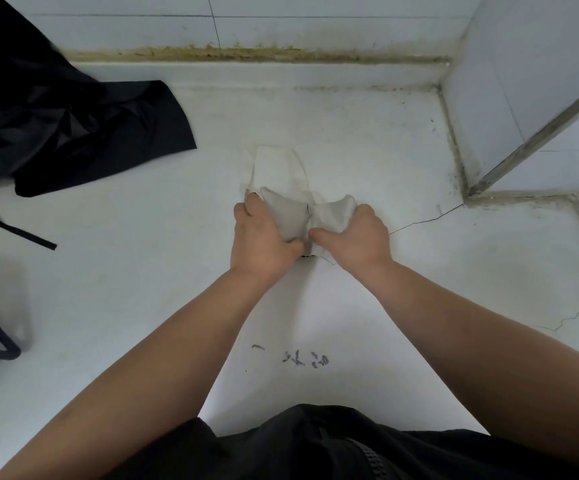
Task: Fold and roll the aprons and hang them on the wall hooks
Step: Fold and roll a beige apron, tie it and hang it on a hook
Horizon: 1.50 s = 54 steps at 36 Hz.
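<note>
Head view: off-white cloth apron [295, 206], partly wound into a loose, creased bundle near the middle of the white tabletop [350, 140], with a flat unrolled tail reaching away from the person toward the white tiled wall [281, 29]. Likely faults from this state are as follows. The bundle looks bunched and pinched at its centre rather than evenly wound, so it may spring open once released. The tail sits slightly left of the bundle's middle, so further rolling could wind crooked and leave a cone instead of a cylinder. No tie or loop for hanging can be made out, so one may end up buried inside the roll. The left hand [262, 237] grips the bundle's left end and the right hand [357, 237] its right end, fingers curled over the top and thumbs nearly meeting on the near side. The apron thus lies between and just beyond the hands. A crumpled black fabric apron [108, 133] and its trailing black strap [14, 226] lie well apart at far left.
</note>
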Motion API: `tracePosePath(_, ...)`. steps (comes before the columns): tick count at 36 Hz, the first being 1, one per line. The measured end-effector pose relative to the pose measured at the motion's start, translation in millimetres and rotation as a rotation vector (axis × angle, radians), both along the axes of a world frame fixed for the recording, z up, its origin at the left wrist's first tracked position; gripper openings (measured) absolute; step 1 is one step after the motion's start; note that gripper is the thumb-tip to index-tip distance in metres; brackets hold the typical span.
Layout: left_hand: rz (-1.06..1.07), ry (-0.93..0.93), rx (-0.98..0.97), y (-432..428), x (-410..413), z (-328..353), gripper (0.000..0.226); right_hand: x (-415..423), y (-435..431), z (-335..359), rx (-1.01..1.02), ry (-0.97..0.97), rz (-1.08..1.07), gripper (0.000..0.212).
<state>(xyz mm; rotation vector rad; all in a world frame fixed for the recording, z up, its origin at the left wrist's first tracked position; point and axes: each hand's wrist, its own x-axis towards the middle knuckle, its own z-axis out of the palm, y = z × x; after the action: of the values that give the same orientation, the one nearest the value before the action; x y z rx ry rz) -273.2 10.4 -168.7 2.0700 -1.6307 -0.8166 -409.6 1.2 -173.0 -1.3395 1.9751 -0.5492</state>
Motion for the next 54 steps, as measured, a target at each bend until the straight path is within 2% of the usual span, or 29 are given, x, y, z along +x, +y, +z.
tracePosePath(4,-0.034,-0.094,0.014,-1.1,-0.8,2.2,0.073,4.8,2.7,1.8,-0.003,-0.020,0.062,0.048)
tracePosePath(8,-0.017,-0.228,0.009,-2.4,-6.9,5.4,0.060,4.8,4.5,10.2,-0.027,-0.029,0.214,0.035)
tracePosePath(11,-0.008,-0.214,0.026,-1.5,-6.9,9.9,0.060,0.5,5.2,15.8,-0.031,-0.049,0.305,0.029)
tracePosePath(13,-0.017,-0.145,0.033,1.3,-6.1,14.1,0.059,-1.1,7.1,19.4,-0.041,-0.065,0.339,0.028)
tracePosePath(17,-0.070,0.080,0.004,9.1,-8.0,26.9,0.024,-1.6,12.6,27.2,-0.057,-0.092,0.373,0.029)
tracePosePath(21,0.043,0.405,0.030,18.3,0.2,33.6,0.040,-4.9,15.8,38.0,-0.062,-0.109,0.399,0.028)
tracePosePath(24,0.135,0.479,-0.053,26.0,7.4,35.1,0.027,-3.7,20.9,43.0,-0.013,-0.153,0.437,0.020)
tracePosePath(26,0.168,0.467,-0.099,29.6,8.8,35.0,0.018,-1.7,24.5,43.4,0.008,-0.163,0.451,0.021)
tracePosePath(31,0.097,0.266,-0.151,44.7,6.5,33.7,0.018,-0.9,34.8,43.2,0.043,-0.058,0.458,0.015)
tracePosePath(36,0.002,0.164,-0.277,59.5,7.5,27.4,0.043,1.4,40.4,43.9,0.109,-0.046,0.454,0.024)
tracePosePath(39,-0.074,0.054,-0.431,64.1,7.6,25.3,0.028,2.6,42.6,47.0,0.128,-0.072,0.467,0.028)
tracePosePath(41,-0.088,0.084,-0.491,66.2,7.1,24.4,0.012,4.0,43.3,47.6,0.128,-0.110,0.485,0.017)
tracePosePath(42,-0.097,0.095,-0.497,66.7,7.1,23.5,0.010,5.1,44.2,48.3,0.127,-0.122,0.491,0.019)
tracePosePath(45,-0.135,0.108,-0.489,67.4,7.6,22.8,0.016,6.8,45.0,46.3,0.124,-0.118,0.510,0.030)
tracePosePath(48,-0.185,0.115,-0.510,68.9,10.6,27.2,0.026,5.4,45.1,46.6,0.078,-0.069,0.521,0.031)
tracePosePath(51,-0.195,0.181,-0.428,71.9,11.0,28.5,0.023,1.2,44.9,48.2,0.065,-0.046,0.557,0.034)
tracePosePath(54,-0.109,0.273,-0.344,72.2,10.4,27.7,0.021,-0.9,45.8,46.4,0.072,-0.045,0.582,0.035)
